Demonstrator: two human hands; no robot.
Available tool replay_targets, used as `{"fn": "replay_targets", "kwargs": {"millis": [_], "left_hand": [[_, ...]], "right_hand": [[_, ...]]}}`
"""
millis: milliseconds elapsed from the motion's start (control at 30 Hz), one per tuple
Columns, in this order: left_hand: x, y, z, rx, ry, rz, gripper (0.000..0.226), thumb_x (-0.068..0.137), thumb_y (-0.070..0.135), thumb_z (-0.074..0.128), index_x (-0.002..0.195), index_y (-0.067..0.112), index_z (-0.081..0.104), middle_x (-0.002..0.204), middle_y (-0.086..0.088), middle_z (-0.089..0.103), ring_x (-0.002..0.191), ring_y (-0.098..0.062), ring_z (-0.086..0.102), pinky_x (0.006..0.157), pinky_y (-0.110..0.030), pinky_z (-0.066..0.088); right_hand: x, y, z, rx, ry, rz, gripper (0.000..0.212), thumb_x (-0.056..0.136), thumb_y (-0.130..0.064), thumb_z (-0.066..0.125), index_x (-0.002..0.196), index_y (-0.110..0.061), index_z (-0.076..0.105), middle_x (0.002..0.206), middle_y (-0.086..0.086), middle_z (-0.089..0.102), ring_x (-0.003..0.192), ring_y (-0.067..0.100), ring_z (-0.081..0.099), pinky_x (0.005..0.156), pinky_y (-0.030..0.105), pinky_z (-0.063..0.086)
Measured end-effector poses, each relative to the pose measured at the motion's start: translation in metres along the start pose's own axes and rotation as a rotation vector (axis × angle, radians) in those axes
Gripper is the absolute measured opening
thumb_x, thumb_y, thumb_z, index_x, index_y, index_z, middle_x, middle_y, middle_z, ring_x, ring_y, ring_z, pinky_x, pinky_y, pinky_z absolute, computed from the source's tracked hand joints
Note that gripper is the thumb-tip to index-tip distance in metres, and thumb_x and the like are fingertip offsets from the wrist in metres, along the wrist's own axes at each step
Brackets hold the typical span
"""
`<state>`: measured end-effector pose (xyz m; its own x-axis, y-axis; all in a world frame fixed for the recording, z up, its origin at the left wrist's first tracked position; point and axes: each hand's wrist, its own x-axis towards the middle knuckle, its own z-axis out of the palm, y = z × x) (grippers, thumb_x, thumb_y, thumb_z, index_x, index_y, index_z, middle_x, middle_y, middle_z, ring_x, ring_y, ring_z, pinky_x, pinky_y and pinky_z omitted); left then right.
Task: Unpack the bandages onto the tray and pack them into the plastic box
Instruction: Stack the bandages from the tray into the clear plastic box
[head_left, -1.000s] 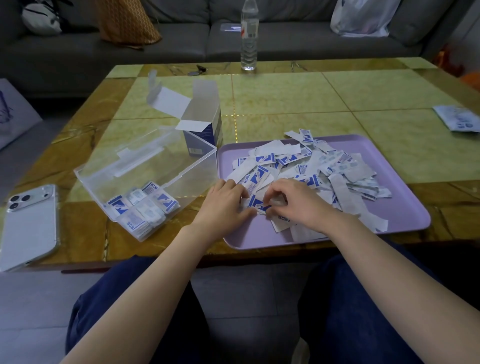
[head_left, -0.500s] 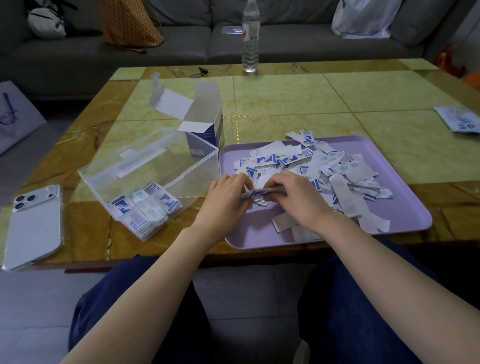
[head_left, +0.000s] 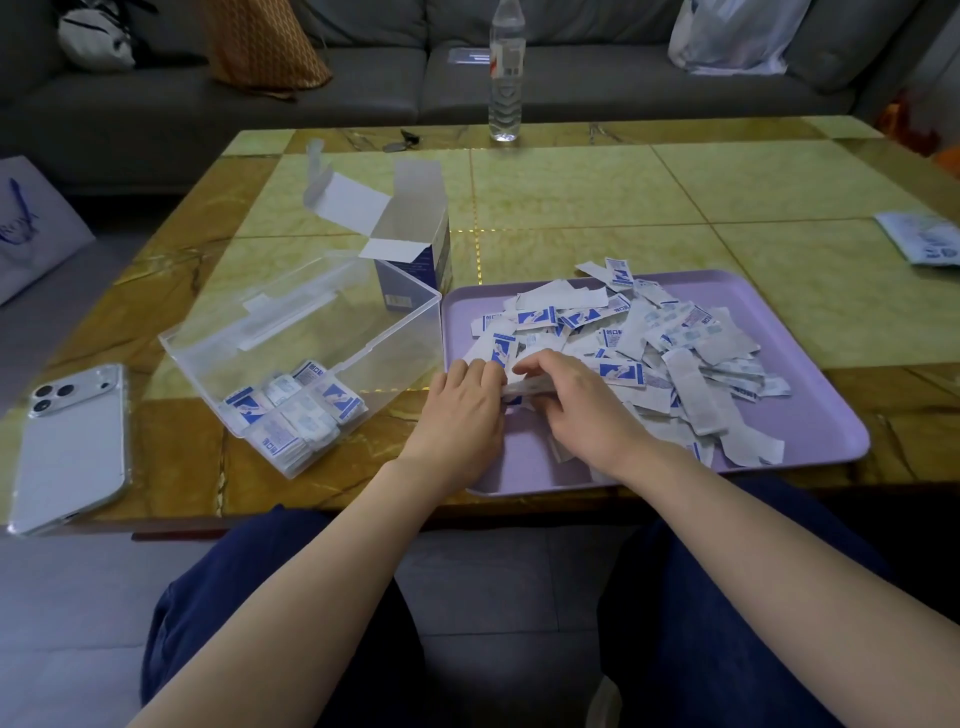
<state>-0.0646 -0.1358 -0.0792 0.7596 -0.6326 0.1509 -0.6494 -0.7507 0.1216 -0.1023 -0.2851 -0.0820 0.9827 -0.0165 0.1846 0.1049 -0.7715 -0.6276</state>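
Lilac tray (head_left: 810, 447) holds loose bandages (head_left: 649, 343); at its 9 o'clock a clear plastic box (head_left: 291, 322) holds packed bandages (head_left: 296, 410), as left hand (head_left: 462, 410) and right hand (head_left: 587, 415) pinch a stack (head_left: 524, 387).

The table (head_left: 571, 187) in front of me is low, its top made of pale green squares framed by amber marbled bands. At my near left a phone (head_left: 72, 447) lies face down, close to the edge. Just right of it a clear plastic box (head_left: 311, 332) stands open, turned at an angle. Its right corner touches the lilac tray (head_left: 810, 395), which sits by the near edge. Behind the box stands an opened cardboard carton (head_left: 415, 244) with its flaps up. A water bottle (head_left: 506, 73) stands at the far edge, a small dark object (head_left: 402, 141) to its left. A printed packet (head_left: 919, 241) lies at the far right.
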Motion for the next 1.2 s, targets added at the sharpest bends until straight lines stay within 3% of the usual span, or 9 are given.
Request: {"fn": "replay_targets", "kwargs": {"millis": [167, 267, 400, 700, 833, 967, 1133, 1200], "left_hand": [[-0.005, 0.002, 0.003, 0.078, -0.028, 0.047, 0.04, 0.095, 0.031, 0.016, 0.12, 0.012, 0.039, 0.119, -0.007, 0.044, 0.103, -0.024, 0.038, 0.084, -0.032, 0.023], [-0.005, 0.001, 0.003, 0.041, -0.031, 0.04, 0.033, 0.096, 0.025, 0.027, 0.123, 0.011, 0.039, 0.117, -0.007, 0.044, 0.102, -0.025, 0.04, 0.085, -0.031, 0.025], [-0.004, 0.003, 0.0, 0.038, 0.093, 0.012, 0.022, 0.087, 0.016, 0.033, 0.099, 0.01, 0.051, 0.096, -0.009, 0.052, 0.084, -0.028, 0.049, 0.074, -0.034, 0.035], [-0.009, 0.002, -0.001, 0.11, 0.0, -0.011, 0.02, 0.096, 0.022, 0.034, 0.112, 0.013, 0.042, 0.116, -0.007, 0.046, 0.104, -0.025, 0.04, 0.088, -0.034, 0.027], [-0.01, 0.0, -0.001, 0.115, 0.073, -0.041, 0.016, 0.087, 0.02, 0.04, 0.092, 0.011, 0.052, 0.093, -0.009, 0.056, 0.084, -0.028, 0.049, 0.075, -0.038, 0.037], [-0.012, 0.0, 0.002, 0.171, 0.078, -0.031, 0.024, 0.076, 0.03, 0.034, 0.076, 0.015, 0.053, 0.073, -0.006, 0.057, 0.064, -0.025, 0.051, 0.059, -0.032, 0.042], [-0.013, -0.004, 0.006, 0.233, 0.069, 0.013, 0.015, 0.075, 0.024, 0.046, 0.081, 0.014, 0.055, 0.079, -0.007, 0.059, 0.07, -0.027, 0.052, 0.067, -0.036, 0.026], [-0.014, -0.004, 0.002, 0.185, 0.043, 0.036, 0.013, 0.082, 0.02, 0.052, 0.093, 0.013, 0.055, 0.093, -0.008, 0.061, 0.083, -0.029, 0.051, 0.074, -0.037, 0.03]], "right_hand": [[-0.007, -0.009, 0.01, -0.03, -0.018, -0.058, 0.049, 0.078, 0.017, 0.044, 0.123, -0.002, 0.048, 0.122, 0.013, 0.05, 0.118, 0.022, 0.041, 0.097, 0.01, 0.021], [-0.009, -0.011, 0.013, -0.015, -0.024, -0.072, 0.05, 0.079, 0.017, 0.043, 0.124, -0.003, 0.048, 0.12, 0.011, 0.051, 0.114, 0.02, 0.042, 0.097, 0.013, 0.025], [-0.006, -0.004, 0.009, -0.142, 0.004, -0.041, 0.032, 0.087, 0.008, 0.045, 0.112, -0.006, 0.059, 0.109, 0.009, 0.058, 0.106, 0.025, 0.047, 0.092, 0.027, 0.035], [-0.008, -0.007, 0.004, -0.136, 0.004, -0.036, 0.033, 0.09, 0.004, 0.045, 0.114, -0.009, 0.064, 0.106, 0.006, 0.062, 0.104, 0.022, 0.05, 0.09, 0.031, 0.041], [-0.008, -0.007, 0.003, -0.139, 0.027, -0.031, 0.03, 0.09, 0.003, 0.047, 0.112, -0.008, 0.064, 0.107, 0.007, 0.064, 0.104, 0.023, 0.052, 0.091, 0.035, 0.042], [-0.009, -0.002, 0.008, -0.169, -0.041, -0.052, 0.039, 0.09, 0.006, 0.045, 0.122, -0.009, 0.06, 0.113, 0.008, 0.062, 0.11, 0.023, 0.05, 0.096, 0.028, 0.038], [-0.011, -0.004, 0.009, -0.132, -0.051, -0.072, 0.042, 0.088, 0.01, 0.044, 0.122, -0.008, 0.059, 0.117, 0.008, 0.06, 0.112, 0.023, 0.05, 0.099, 0.026, 0.036], [-0.012, -0.007, 0.006, -0.098, -0.013, -0.068, 0.037, 0.088, 0.008, 0.046, 0.117, -0.008, 0.062, 0.113, 0.007, 0.063, 0.109, 0.021, 0.054, 0.096, 0.024, 0.038]]}}
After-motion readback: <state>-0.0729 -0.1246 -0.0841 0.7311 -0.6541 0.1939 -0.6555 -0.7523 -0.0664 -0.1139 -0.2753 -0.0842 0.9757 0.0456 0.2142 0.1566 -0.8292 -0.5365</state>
